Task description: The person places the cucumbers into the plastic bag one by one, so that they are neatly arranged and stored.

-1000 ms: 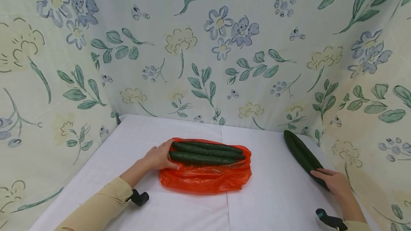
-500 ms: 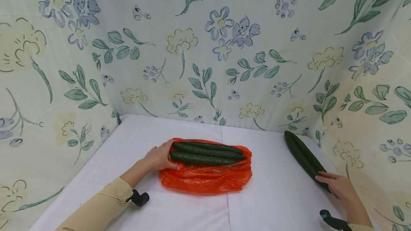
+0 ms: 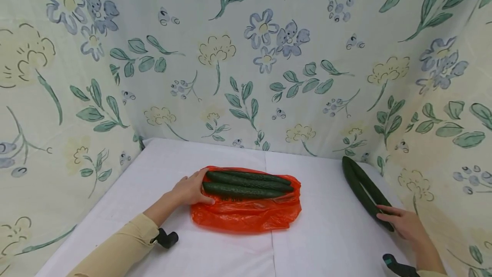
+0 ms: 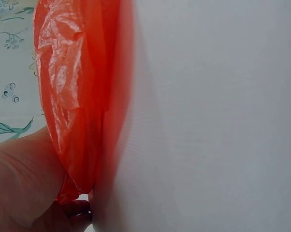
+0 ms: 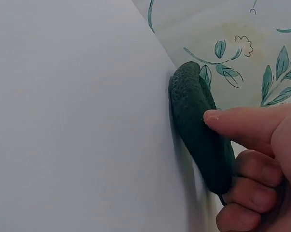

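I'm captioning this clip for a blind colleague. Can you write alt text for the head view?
A person's right hand grips the near end of one of two cucumbers lying by the right wall, while the left hand rests against two more cucumbers on an orange plastic bag. All sit on a white table with floral cloth behind.

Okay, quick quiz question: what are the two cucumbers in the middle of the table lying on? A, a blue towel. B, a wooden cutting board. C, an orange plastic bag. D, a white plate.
C: in the head view the two cucumbers lie side by side on a flattened orange plastic bag, with the left hand at their left ends.
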Demonstrator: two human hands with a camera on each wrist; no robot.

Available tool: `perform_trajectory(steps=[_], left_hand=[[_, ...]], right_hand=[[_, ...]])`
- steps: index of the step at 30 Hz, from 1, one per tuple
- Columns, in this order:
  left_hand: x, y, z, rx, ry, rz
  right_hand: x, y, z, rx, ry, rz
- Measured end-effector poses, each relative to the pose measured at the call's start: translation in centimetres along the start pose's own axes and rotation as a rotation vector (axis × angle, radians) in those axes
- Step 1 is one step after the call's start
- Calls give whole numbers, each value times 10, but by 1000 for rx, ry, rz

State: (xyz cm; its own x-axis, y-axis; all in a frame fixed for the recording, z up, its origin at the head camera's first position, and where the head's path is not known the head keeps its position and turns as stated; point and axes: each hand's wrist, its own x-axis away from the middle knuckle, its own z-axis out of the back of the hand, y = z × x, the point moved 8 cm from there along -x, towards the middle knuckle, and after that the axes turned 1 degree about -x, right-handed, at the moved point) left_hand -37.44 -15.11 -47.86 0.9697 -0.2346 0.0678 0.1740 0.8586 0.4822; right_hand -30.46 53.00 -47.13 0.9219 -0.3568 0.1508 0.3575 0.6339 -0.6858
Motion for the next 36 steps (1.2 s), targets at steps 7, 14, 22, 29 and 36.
perform_trajectory(steps=[7, 14, 22, 29, 36], left_hand=[[0, 0, 1, 0, 12, -8], [2, 1, 1, -3, 11, -15], [2, 0, 2, 1, 12, -19], [1, -1, 1, 11, 14, -23], [3, 3, 2, 20, 21, -35]], right_hand=[[-3, 2, -10, 52, 34, -14], [1, -1, -15, 120, 55, -14], [2, -5, -20, 214, 114, 30], [-1, -5, -22, 198, 132, 50], [-1, -7, -22, 166, 139, 56]])
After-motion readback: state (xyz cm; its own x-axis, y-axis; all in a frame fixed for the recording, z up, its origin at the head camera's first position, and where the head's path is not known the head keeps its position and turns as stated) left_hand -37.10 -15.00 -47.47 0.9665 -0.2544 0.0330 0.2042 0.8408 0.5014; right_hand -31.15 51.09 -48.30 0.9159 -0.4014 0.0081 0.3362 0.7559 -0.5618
